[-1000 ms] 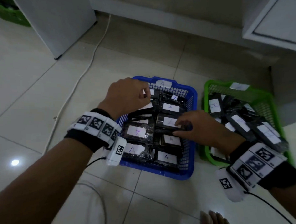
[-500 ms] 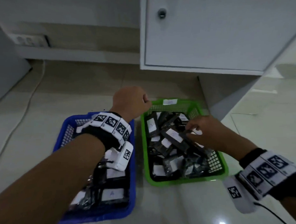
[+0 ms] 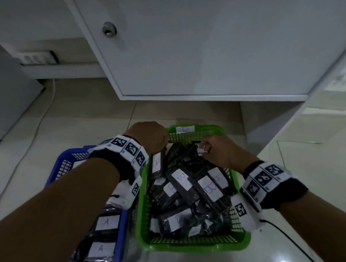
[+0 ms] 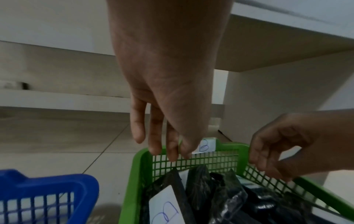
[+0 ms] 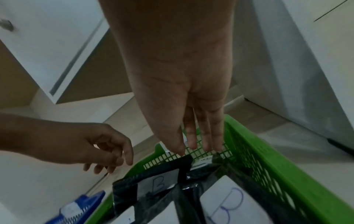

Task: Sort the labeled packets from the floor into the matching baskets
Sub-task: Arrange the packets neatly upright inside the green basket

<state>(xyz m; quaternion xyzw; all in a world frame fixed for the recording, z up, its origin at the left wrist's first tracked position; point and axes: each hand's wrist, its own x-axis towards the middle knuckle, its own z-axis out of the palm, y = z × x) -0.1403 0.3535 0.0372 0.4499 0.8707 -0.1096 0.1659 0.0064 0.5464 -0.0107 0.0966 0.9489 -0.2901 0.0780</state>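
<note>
A green basket (image 3: pixel 193 247) tagged B (image 4: pixel 205 146) holds several black packets with white B labels (image 3: pixel 181 180). To its left a blue basket (image 3: pixel 57 172) holds packets labelled A (image 3: pixel 106 222). My left hand (image 4: pixel 168 150) hangs with straight fingers, their tips on the green basket's far wall near its left corner. My right hand (image 5: pixel 199 150) reaches down at the far right of the same basket. Its straight fingers and thumb touch the top edge of a black packet (image 5: pixel 184 165) that leans on the far wall. Neither hand carries anything.
A white cabinet with a round knob (image 3: pixel 109 29) overhangs the floor just beyond the baskets, its side panel (image 3: pixel 266 124) at the right. A power strip (image 3: pixel 35 57) and a white cable (image 3: pixel 30 145) lie at the left. A black cable (image 3: pixel 293 244) trails from my right wrist.
My right hand went from the blue basket over to the green one with a packet and now touches it at the far wall. My left hand followed to the green basket's rim.
</note>
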